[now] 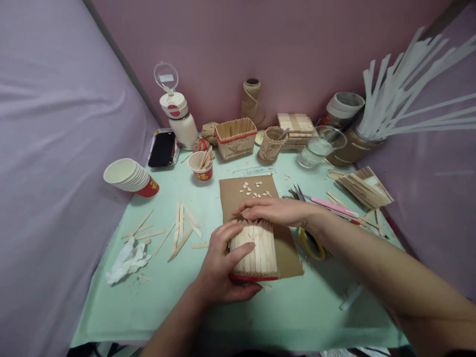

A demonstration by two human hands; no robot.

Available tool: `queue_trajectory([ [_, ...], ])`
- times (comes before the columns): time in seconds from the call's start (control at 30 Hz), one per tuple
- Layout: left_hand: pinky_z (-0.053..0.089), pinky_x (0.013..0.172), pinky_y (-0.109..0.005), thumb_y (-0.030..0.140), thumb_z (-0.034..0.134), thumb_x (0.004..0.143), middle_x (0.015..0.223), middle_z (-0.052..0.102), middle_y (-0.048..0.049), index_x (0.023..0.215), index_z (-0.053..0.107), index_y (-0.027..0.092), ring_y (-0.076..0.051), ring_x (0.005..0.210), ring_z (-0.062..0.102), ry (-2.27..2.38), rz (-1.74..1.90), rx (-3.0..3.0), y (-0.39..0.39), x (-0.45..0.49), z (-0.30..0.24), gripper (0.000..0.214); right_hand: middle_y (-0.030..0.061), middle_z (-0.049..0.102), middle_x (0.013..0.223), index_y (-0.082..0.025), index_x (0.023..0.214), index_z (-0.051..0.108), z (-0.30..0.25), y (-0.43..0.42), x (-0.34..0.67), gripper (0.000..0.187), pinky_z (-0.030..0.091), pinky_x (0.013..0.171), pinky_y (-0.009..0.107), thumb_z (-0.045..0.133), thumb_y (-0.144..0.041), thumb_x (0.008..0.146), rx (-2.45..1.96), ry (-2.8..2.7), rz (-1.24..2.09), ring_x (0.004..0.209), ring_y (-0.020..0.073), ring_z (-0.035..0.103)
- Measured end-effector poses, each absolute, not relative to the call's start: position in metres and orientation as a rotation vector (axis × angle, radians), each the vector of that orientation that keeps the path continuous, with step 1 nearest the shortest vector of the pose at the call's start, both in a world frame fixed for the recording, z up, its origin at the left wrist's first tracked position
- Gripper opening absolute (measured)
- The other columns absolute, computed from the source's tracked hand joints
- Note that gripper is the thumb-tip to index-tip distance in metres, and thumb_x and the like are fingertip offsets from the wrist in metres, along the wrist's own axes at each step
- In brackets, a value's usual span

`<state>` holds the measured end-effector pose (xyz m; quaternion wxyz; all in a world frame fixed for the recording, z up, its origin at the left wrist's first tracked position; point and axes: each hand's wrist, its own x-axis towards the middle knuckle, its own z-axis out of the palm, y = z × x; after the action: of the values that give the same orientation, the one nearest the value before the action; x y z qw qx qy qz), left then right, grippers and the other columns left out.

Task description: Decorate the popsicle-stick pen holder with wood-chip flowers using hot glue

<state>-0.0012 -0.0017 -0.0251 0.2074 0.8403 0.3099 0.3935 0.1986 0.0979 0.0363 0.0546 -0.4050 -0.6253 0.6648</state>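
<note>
A small box-like piece (262,250) made of pale craft sticks lies over a sheet of brown cardboard (292,258). Its near edge carries a red strip and a braided trim, and its far edge is jagged. My left hand (223,263) grips it from the left, thumb on the stick face and fingers around the side. Stretched flat across the far edge, the fingers of my right hand (277,210) seem to touch the jagged ends; their undersides are hidden. Beyond them, small wood chips (256,187) are scattered on the cardboard.
Scissors (299,193), a pink-handled tool (332,206) and yellow tape (310,245) lie right. Loose sticks (179,225) and crumpled tissue (128,260) lie left. Behind stand paper cups (130,176), a bottle (182,126), a stick basket (238,144) and a glass cup (316,151).
</note>
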Motion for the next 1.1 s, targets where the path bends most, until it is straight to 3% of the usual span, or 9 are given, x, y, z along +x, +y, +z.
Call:
queue_trajectory([
  [0.53, 0.034, 0.100, -0.059, 0.043, 0.071, 0.066, 0.134, 0.040, -0.0164, 0.124, 0.047, 0.025, -0.039, 0.127, 0.035, 0.899, 1.120, 2.330, -0.003, -0.001, -0.024, 0.065, 0.0000, 0.066, 0.108, -0.026, 0.110, 0.063, 0.042, 0.096, 0.197, 0.032, 0.040, 0.086, 0.031, 0.050, -0.043, 0.087, -1.237, -1.921, 1.980, 0.102, 0.0193, 0.056],
  [0.9, 0.034, 0.100, -0.060, 0.045, 0.071, 0.067, 0.136, 0.038, -0.0162, 0.133, 0.040, 0.025, -0.038, 0.127, 0.035, 0.807, 1.160, 2.335, -0.003, -0.002, -0.028, 0.075, -0.0021, 0.064, 0.118, -0.029, 0.110, 0.065, 0.049, 0.095, 0.196, 0.030, 0.036, 0.097, 0.034, 0.044, -0.039, 0.090, -1.240, -2.153, 1.803, 0.112, 0.0215, 0.054],
  [1.1, 0.035, 0.100, -0.059, 0.046, 0.070, 0.068, 0.132, 0.041, -0.0164, 0.127, 0.045, 0.024, -0.038, 0.126, 0.037, 0.845, 1.141, 2.370, -0.002, -0.001, -0.025, 0.068, -0.0023, 0.063, 0.118, -0.028, 0.109, 0.066, 0.044, 0.095, 0.196, 0.031, 0.038, 0.095, 0.033, 0.044, -0.040, 0.090, -1.225, -2.107, 1.824, 0.109, 0.0203, 0.054],
])
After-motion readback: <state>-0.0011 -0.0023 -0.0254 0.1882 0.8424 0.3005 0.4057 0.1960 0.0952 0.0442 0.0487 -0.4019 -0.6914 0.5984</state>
